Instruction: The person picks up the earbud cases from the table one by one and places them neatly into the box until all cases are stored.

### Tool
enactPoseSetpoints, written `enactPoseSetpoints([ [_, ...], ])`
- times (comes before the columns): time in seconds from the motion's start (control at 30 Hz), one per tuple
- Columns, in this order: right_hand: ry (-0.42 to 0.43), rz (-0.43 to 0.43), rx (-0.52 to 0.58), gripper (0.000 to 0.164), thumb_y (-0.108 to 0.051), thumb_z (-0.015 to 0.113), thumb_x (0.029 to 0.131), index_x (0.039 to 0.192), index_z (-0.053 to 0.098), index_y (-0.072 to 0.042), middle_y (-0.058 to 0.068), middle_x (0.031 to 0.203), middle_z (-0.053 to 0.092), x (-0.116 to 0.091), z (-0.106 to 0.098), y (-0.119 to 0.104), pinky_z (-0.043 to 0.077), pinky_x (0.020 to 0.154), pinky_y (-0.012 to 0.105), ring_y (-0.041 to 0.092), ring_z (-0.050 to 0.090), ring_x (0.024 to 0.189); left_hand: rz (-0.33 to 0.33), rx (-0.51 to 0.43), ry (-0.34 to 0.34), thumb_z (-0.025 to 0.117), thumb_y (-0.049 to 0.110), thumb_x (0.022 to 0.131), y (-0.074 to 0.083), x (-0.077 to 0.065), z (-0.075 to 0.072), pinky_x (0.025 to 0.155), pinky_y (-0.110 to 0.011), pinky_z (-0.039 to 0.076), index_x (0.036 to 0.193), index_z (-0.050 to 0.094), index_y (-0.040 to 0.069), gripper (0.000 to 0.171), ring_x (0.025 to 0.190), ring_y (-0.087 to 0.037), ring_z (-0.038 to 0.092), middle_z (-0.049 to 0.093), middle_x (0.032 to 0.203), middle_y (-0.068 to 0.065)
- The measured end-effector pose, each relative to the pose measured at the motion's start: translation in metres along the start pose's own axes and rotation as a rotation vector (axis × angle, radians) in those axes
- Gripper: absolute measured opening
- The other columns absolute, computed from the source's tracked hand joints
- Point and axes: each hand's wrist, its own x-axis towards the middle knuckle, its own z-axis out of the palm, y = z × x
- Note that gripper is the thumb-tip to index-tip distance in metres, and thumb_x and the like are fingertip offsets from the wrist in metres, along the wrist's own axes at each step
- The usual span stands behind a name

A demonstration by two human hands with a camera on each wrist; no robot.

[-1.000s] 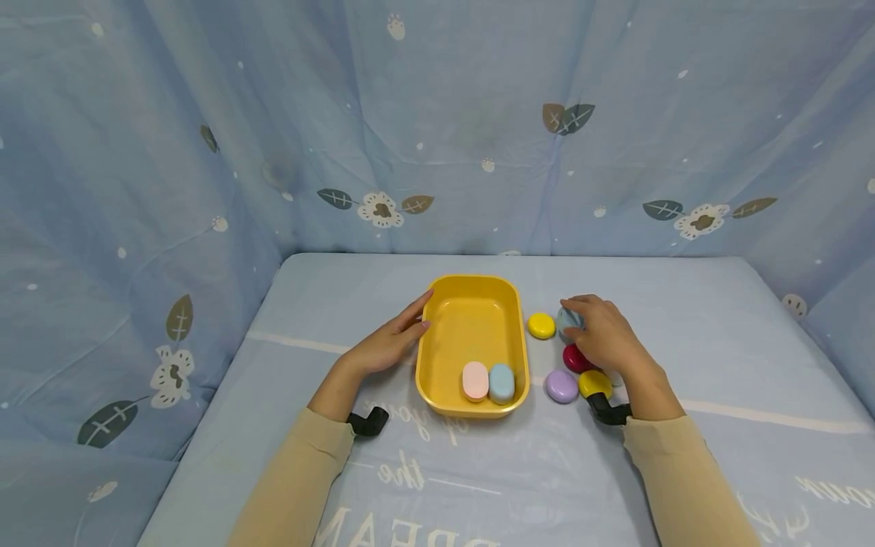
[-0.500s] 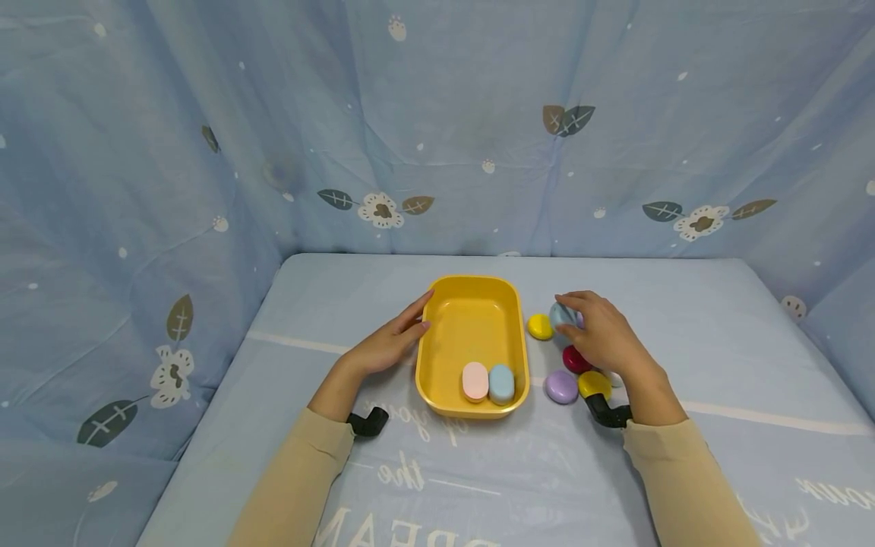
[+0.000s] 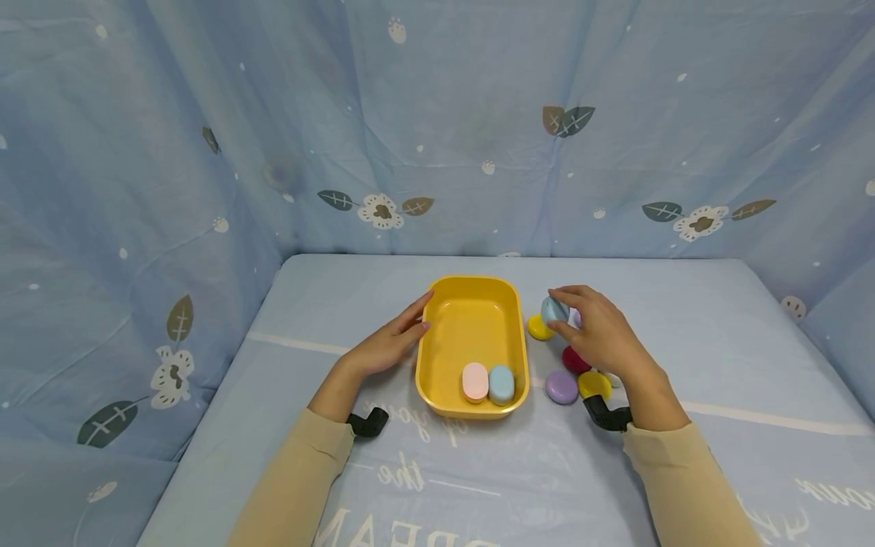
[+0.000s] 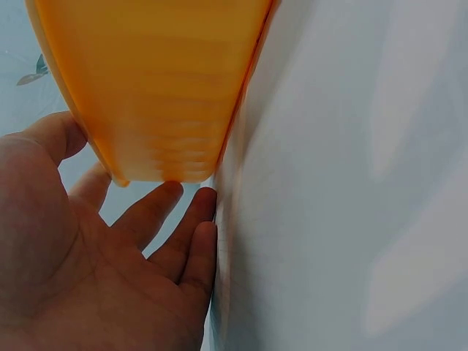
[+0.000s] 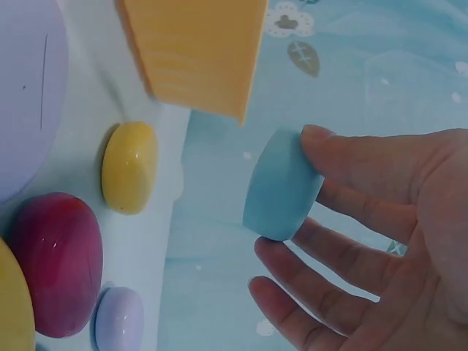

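Between my right thumb and fingers I pinch a pale blue rounded block (image 5: 284, 184), held up off the table in the right wrist view. My right hand (image 3: 601, 327) is above the loose pieces beside the yellow tray (image 3: 472, 414). Against the tray's left wall rests my left hand (image 3: 384, 346), its fingers fairly straight and touching the outside and rim. The left wrist view shows the thumb and fingertips at the wall. Inside the tray, at its near end, a pink oval block (image 3: 475, 381) and another pale blue block (image 3: 501, 384) lie side by side.
Right of the tray lie a small yellow piece (image 3: 538, 327), a dark red one (image 3: 576, 359), a purple one (image 3: 561, 387) and a larger yellow one (image 3: 595, 385). A light purple piece (image 5: 120, 320) is partly behind my right hand. Patterned blue cloth (image 3: 451, 137) hangs behind the table.
The pale blue block has risen off the table in my right hand and shifted slightly left, partly over the small yellow piece. My left hand and the tray stay put.
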Motion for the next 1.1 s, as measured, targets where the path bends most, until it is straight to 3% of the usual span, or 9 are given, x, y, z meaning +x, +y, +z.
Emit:
enactPoseSetpoints([
  [1.1, 0.039, -0.175, 0.002, 0.054, -0.023, 0.075, 0.097, 0.146, 0.058, -0.007, 0.015, 0.148, 0.056, -0.006, 0.008, -0.023, 0.044, 0.113, 0.062, 0.039, 0.053, 0.138, 0.008, -0.001, 0.001, 0.043, 0.041, 0.112, 0.0, 0.001, 0.001, 0.13, -0.052, 0.021, 0.164, 0.016, 0.047, 0.059, 0.159, -0.027, 0.026, 0.015, 0.174, 0.01],
])
